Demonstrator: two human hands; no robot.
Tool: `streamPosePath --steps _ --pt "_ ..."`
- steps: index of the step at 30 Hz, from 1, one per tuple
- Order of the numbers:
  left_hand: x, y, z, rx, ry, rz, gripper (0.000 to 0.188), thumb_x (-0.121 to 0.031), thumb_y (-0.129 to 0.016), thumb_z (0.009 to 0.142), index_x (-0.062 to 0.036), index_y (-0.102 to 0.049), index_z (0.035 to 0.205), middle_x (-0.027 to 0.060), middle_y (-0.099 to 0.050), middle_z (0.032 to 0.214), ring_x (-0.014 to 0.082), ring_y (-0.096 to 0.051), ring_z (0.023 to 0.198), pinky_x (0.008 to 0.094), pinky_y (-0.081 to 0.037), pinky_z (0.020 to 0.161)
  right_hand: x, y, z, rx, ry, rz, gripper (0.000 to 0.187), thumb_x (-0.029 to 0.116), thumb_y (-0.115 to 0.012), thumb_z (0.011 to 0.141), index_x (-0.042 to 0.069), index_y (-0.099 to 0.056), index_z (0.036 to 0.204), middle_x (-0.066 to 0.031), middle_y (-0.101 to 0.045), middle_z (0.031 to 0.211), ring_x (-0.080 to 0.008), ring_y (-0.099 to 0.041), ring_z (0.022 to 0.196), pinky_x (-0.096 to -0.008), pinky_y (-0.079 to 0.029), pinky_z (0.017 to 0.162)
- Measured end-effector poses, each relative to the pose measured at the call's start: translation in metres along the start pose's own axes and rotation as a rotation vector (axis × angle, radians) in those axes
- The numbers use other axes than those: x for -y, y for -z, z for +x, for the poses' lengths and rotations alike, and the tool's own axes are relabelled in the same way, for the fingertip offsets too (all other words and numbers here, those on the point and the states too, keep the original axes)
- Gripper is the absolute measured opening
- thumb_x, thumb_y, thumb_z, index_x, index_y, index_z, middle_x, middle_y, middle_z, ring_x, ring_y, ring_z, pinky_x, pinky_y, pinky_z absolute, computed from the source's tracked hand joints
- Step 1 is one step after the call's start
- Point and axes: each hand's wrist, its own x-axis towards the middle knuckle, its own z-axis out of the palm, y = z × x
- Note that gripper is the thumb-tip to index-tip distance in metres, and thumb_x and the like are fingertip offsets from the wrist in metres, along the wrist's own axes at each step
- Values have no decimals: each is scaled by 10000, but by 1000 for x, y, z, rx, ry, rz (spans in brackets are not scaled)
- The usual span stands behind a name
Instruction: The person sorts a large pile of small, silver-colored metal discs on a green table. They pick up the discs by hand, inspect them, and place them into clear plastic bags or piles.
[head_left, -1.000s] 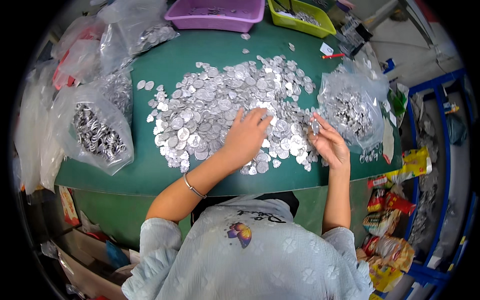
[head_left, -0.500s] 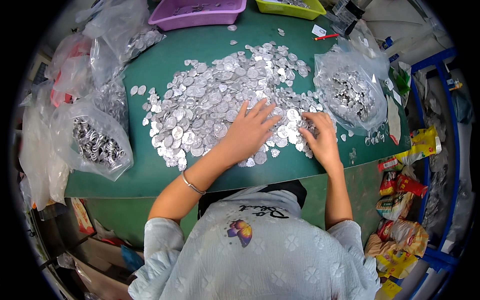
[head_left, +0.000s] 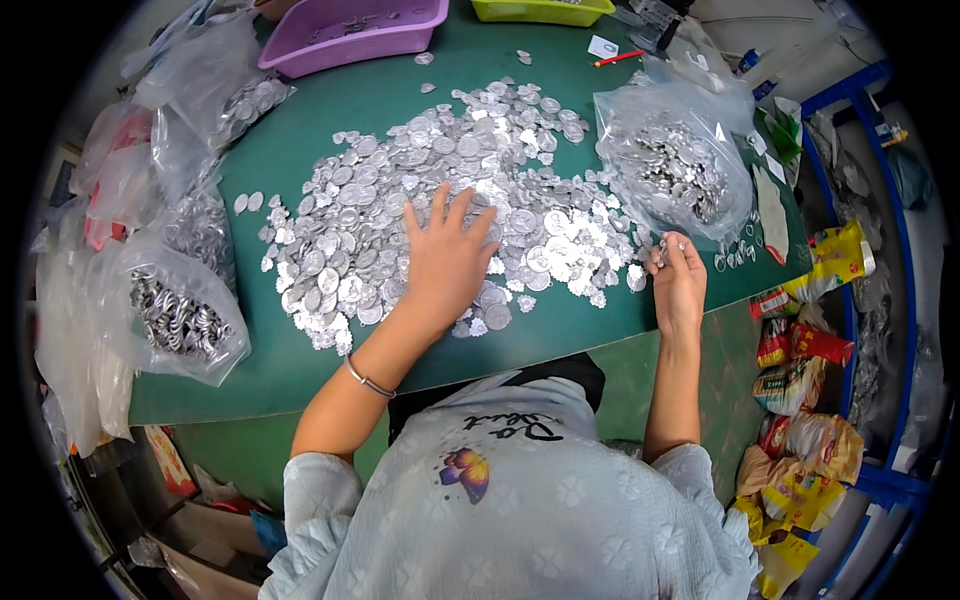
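Note:
A wide heap of small silver metal pieces [head_left: 360, 185], some round like medallions and some with scalloped edges, is spread over the green tabletop [head_left: 330, 385]. My left hand [head_left: 447, 255] lies on the heap, palm down with its fingers spread. At the heap's right edge, my right hand [head_left: 680, 280] is turned up with its fingers curled together around small silver metal pieces [head_left: 664, 250]. Just behind that hand sits a clear plastic bag [head_left: 625, 130] with many silver pieces inside.
An open clear bag of silver rings [head_left: 185, 315] stands at the left, beside more plastic bags [head_left: 205, 80]. A purple tray [head_left: 350, 45] and a yellow-green tray [head_left: 545, 12] are at the back. A red pencil [head_left: 620, 58] lies near the back right. Blue shelving [head_left: 890, 190] stands at the right.
My right hand has moved right, off the heap, and turned up with pieces in its fingers. My left hand has shifted left over the heap. The whole view has shifted slightly.

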Motion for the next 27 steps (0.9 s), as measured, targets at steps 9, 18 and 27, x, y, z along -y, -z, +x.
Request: streamPosePath --steps 9,18,27 --pt "-6 -5 3 4 -119 -36 399 -152 -613 835 -116 -539 1226 118 -414 1366 375 -300 1317 647 -229 1023 -1 -8 -18 120 141 -655 112 34 -536 901 -4 -632 944 -42 -557 708 -111 -542 602 -251 -420 540" --pt "-24 -5 3 168 -434 -99 389 -163 -613 835 -150 -559 1221 17 -416 1394 323 -304 1332 653 -212 1033 -1 -64 -34 225 450 -1387 248 224 -719 767 13 -621 853 -143 -558 893 -320 -627 718 -402 -483 568" --pt "-17 -3 3 38 -262 -75 309 -141 -624 824 -132 -592 1131 29 -436 1376 336 -321 1313 678 -213 1011 -5 -74 -29 294 278 -1341 264 222 -760 709 36 -595 798 -115 -576 863 -317 -629 740 -425 -477 594"
